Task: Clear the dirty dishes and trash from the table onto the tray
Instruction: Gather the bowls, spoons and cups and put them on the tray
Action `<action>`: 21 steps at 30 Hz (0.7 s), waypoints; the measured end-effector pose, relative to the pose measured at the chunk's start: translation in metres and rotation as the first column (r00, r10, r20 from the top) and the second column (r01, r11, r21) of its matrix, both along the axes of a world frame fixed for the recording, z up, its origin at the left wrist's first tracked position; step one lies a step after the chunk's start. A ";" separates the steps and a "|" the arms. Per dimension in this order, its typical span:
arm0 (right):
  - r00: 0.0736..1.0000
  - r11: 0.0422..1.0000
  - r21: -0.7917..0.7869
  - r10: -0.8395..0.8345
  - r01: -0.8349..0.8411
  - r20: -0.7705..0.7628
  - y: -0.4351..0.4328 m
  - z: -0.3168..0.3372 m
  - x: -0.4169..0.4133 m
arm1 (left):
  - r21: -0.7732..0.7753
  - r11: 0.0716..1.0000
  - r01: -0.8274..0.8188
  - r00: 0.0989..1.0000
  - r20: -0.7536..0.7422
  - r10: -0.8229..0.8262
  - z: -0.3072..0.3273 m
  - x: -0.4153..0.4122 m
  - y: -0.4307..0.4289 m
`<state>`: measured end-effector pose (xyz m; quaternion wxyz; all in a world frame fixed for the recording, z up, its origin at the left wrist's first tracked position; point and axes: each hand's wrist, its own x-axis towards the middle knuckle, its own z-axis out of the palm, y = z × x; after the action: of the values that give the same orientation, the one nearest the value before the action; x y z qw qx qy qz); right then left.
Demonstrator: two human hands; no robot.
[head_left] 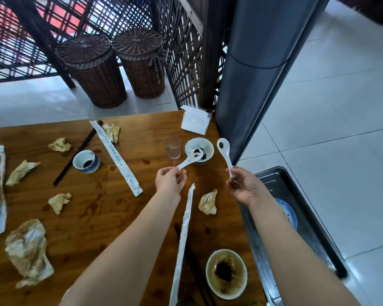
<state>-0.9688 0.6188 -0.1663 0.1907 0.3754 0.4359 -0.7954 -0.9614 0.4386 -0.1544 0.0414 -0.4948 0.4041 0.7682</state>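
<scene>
The left hand, at the centre of the frame, pinches the handle of a sauce-stained white spoon whose bowl hangs over the rim of a small sauce bowl. The right hand, right of centre, grips the handle end of a second white spoon, held upright above the table's right edge.

On the wooden table, from the left, are crumpled stained napkins, a blue-and-white cup beside black chopsticks, a paper chopstick sleeve, a clear glass and, lower right, a soup bowl. The metal tray lies along the table's right edge and holds a blue plate.
</scene>
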 end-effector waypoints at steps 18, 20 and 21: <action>1.000 1.000 0.010 -0.024 0.024 -0.001 -0.027 0.004 -0.014 | -0.050 0.990 0.132 0.991 -0.016 -0.133 -0.018 -0.027 0.023; 1.000 1.000 0.017 -0.017 0.017 -0.002 -0.029 0.004 -0.016 | -0.046 0.985 0.165 0.986 -0.005 -0.165 -0.020 -0.029 0.023; 1.000 1.000 0.017 -0.017 0.017 -0.003 -0.029 0.003 -0.017 | -0.043 0.982 0.184 0.983 0.001 -0.184 -0.021 -0.030 0.024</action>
<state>-0.9858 0.5896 -0.1629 0.1800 0.3798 0.4398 -0.7937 -0.9916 0.4626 -0.1756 0.1010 -0.4551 0.4648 0.7528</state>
